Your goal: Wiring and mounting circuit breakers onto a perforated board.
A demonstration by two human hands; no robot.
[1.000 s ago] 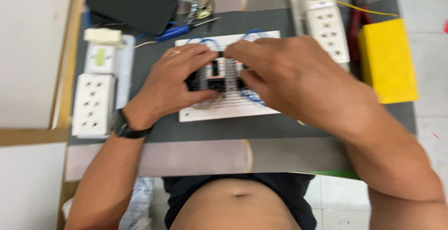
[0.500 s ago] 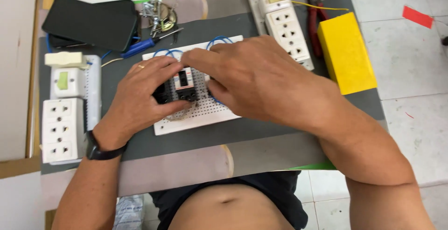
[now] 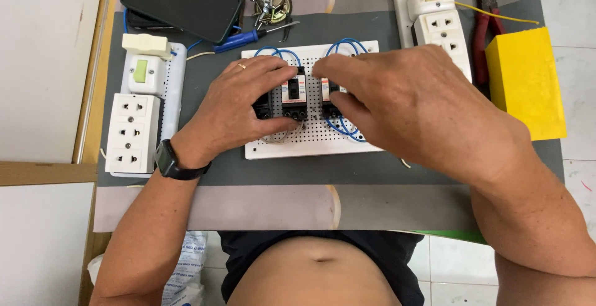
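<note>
Black circuit breakers (image 3: 293,96) seated mid-way on the white perforated board (image 3: 310,144), centre of the desk (image 3: 372,172). Left hand (image 3: 239,104) now spread over the left breaker, fingers curled onto it; right hand (image 3: 397,95) pinching the right one beside blue wires (image 3: 344,45). Compared with a moment ago, fingers parted, exposing the middle breaker. Sockets (image 3: 131,133), phone (image 3: 180,1), pliers (image 3: 484,20), yellow box (image 3: 524,82) around.

A home electrics workbench — socket strips (image 3: 133,133), pliers (image 3: 483,17), screwdriver (image 3: 245,38) and a perforated wiring board (image 3: 310,141) crowd the mat.
</note>
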